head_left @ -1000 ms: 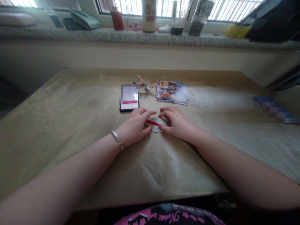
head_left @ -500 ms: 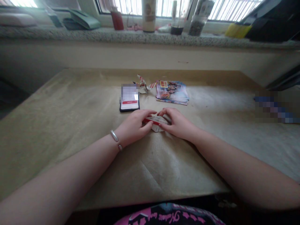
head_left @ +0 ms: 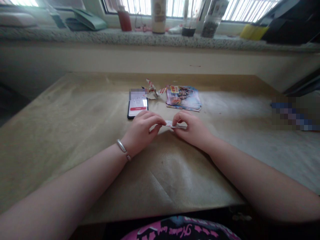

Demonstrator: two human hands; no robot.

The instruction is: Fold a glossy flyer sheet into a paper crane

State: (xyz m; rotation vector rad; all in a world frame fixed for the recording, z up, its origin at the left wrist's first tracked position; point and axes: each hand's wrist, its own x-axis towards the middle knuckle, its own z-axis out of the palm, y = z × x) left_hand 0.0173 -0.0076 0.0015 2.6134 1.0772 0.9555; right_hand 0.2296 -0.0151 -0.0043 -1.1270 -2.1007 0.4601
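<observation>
- Speckled granite windowsill (head_left: 125, 38) runs along the back, holding a red bottle (head_left: 124, 20); below it lies a desk (head_left: 75, 100) covered in brown kraft paper.
- Folded paper strip (head_left: 175, 124), white with red print, sits at the middle of the desk, stretched between both hands. Whether it touches the desk surface is hard to tell.
- Left hand (head_left: 140, 129), wearing a silver bangle (head_left: 121, 146), is curled, its fingertips pinching the strip's left end.
- Right hand (head_left: 192, 129) is also closed, thumb and fingers gripping the right end.
- Strip looks light, thin and flimsy, so it would likely crease easily; its ends or folded edges seem the best places to hold.
- Just beyond the hands lie a smartphone (head_left: 137, 109), a twisted paper scrap (head_left: 152, 89) and a stack of glossy printed leaflets (head_left: 183, 98).
</observation>
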